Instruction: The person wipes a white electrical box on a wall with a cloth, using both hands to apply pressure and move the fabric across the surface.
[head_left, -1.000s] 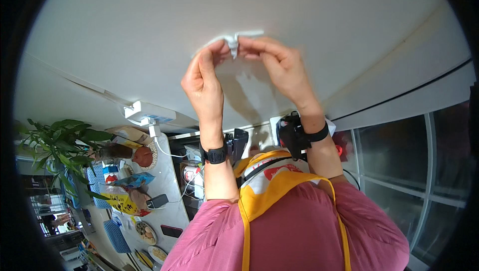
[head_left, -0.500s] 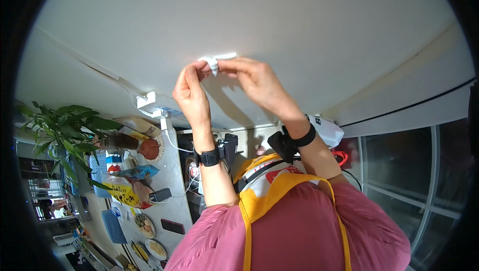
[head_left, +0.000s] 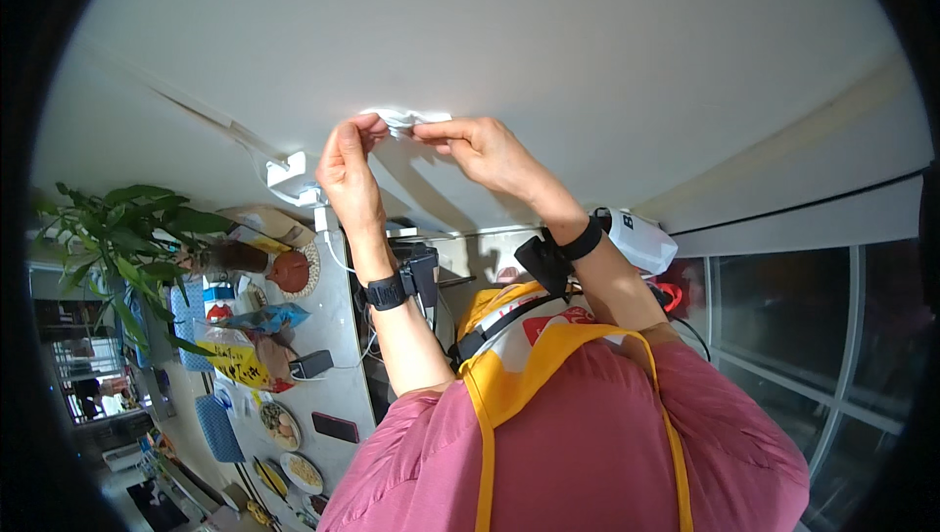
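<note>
Both my arms reach up towards a pale wall (head_left: 548, 52). A small, bright white, folded-looking piece (head_left: 397, 121) is between my fingertips, close to the wall; glare hides what kind of thing it is. My left hand (head_left: 351, 162) pinches its left end with thumb and forefinger. From the other side, my right hand (head_left: 490, 152) holds its right part between closed fingertips. A short tip of the piece hangs down between the two hands. Dark wristbands are on both wrists.
At the left, a table (head_left: 338, 390) bears a leafy plant (head_left: 137, 229), a reddish-brown pot (head_left: 290, 272), a yellow food bag (head_left: 235, 356), a phone (head_left: 336, 426) and plates of food. A white plug adapter (head_left: 289, 175) with cables juts from the wall. Windows (head_left: 783, 307) lie right.
Both hands and the white piece appear slightly farther left, though the view has shifted a little too. The piece looks more bunched, and its hanging tip shows shorter.
</note>
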A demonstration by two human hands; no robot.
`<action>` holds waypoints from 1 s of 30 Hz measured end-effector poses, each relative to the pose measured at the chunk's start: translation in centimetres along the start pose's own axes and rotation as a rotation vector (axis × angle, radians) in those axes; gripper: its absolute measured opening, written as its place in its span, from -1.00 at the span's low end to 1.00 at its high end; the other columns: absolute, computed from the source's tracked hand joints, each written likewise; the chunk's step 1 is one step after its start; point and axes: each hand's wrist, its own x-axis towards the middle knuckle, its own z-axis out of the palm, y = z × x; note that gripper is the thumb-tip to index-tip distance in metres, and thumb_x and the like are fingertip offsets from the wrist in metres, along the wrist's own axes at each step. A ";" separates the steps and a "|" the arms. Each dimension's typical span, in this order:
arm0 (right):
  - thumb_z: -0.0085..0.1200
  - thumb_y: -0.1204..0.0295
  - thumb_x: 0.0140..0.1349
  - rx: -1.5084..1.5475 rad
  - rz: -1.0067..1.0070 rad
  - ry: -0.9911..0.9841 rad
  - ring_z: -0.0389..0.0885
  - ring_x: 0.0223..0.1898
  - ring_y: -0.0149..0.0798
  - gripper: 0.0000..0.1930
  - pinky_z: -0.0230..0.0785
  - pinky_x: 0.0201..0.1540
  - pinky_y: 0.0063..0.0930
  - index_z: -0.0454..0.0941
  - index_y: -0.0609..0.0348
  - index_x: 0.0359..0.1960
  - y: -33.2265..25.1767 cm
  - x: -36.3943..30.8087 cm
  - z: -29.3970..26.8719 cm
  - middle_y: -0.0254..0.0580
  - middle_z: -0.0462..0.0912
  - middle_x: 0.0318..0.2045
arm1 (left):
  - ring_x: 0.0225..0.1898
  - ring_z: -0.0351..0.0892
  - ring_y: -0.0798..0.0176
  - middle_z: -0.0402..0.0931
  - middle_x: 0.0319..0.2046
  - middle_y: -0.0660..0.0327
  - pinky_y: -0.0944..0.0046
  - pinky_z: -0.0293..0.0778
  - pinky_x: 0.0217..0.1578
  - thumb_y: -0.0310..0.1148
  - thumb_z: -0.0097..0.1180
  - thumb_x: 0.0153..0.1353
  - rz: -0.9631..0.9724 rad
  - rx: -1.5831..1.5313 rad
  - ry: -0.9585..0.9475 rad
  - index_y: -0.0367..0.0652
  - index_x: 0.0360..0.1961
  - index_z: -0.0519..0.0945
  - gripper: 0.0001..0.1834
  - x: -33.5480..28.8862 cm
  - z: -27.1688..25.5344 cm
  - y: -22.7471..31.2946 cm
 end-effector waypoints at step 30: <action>-0.05 0.49 0.23 -0.271 0.309 0.119 0.58 -0.41 -0.43 -0.71 0.42 -0.30 -0.50 0.66 0.25 -0.09 8.3 -5.5 -2.7 -0.08 0.72 -0.41 | -0.09 0.62 0.29 0.69 -0.18 0.11 0.30 0.45 0.06 -0.35 -0.01 0.42 -0.364 0.150 -0.341 -0.36 -0.10 0.66 -0.70 -7.1 4.0 -10.2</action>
